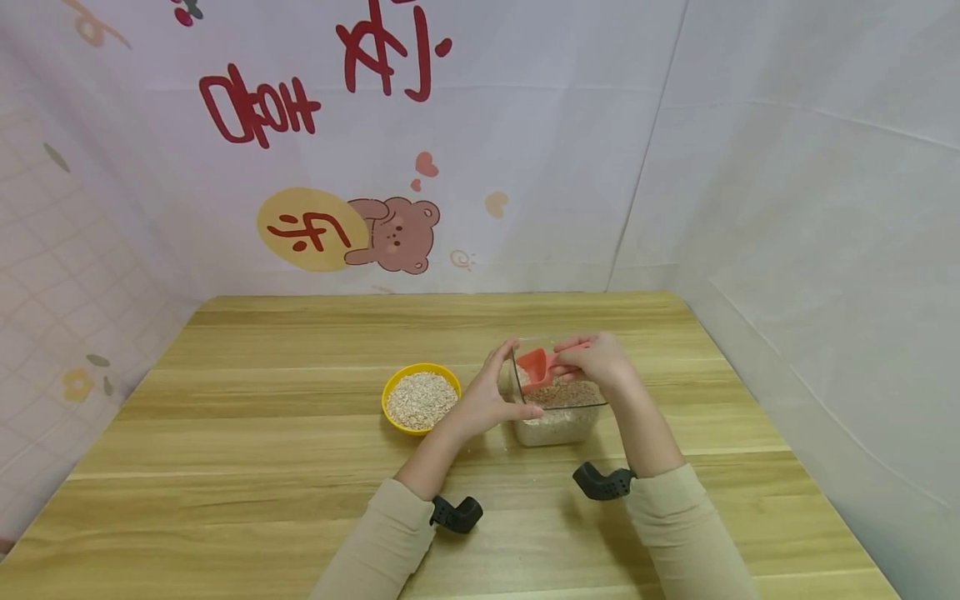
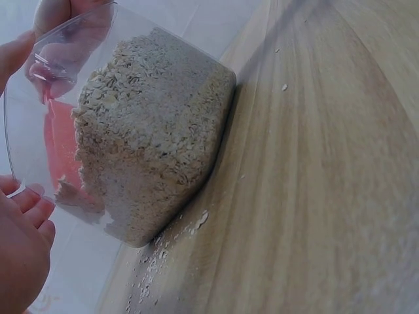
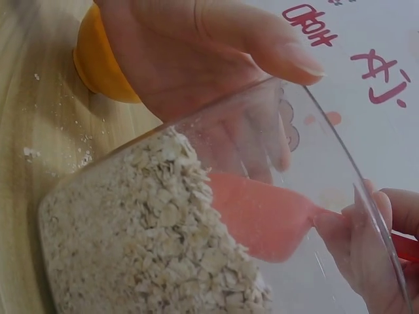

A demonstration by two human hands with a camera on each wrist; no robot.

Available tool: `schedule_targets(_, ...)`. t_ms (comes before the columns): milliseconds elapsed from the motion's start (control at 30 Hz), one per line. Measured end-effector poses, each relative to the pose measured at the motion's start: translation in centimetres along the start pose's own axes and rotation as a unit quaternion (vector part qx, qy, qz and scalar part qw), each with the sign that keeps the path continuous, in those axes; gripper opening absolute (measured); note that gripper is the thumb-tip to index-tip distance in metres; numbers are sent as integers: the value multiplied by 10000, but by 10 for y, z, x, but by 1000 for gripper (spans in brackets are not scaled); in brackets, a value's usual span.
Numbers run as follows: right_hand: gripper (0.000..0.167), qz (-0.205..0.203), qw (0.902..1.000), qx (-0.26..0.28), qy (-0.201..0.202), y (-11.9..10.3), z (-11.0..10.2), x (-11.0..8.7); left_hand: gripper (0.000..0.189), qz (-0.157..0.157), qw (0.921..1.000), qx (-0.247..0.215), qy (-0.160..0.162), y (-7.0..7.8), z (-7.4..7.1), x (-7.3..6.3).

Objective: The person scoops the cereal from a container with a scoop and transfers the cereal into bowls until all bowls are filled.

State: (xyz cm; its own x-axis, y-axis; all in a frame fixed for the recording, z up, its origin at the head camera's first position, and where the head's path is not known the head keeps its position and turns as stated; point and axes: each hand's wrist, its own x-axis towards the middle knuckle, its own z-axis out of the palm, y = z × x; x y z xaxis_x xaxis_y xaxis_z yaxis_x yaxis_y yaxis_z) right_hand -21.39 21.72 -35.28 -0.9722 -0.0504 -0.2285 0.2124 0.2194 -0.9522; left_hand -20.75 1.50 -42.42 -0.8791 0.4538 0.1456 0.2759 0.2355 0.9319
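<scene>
A clear rectangular container [image 1: 555, 438] partly filled with oat flakes [image 2: 150, 111] stands on the table. My left hand [image 1: 483, 402] grips its left side, thumb toward the near wall and fingers toward the far rim. Inside, a red-pink scoop [image 1: 534, 369] dips into the oats at the container's left end. The scoop's handle is held by my right hand [image 1: 597, 364], which reaches in over the right side. Through the clear wall in the right wrist view, the scoop's bowl [image 3: 262, 212] sits against the slope of the flakes.
Left of the container is a yellow bowl [image 1: 386, 404] full of oat flakes [image 1: 422, 402], close to my left wrist. Loose flakes [image 2: 154, 265] lie scattered on the wooden table [image 1: 247, 467]. White printed fabric [image 1: 510, 150] hangs behind and along both sides.
</scene>
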Motion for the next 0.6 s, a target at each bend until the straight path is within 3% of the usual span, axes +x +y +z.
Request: schedule_targets(600,38,-143,9978,634,-156,6,-19,-6,110,-50,10000,48,-4,0,0,0)
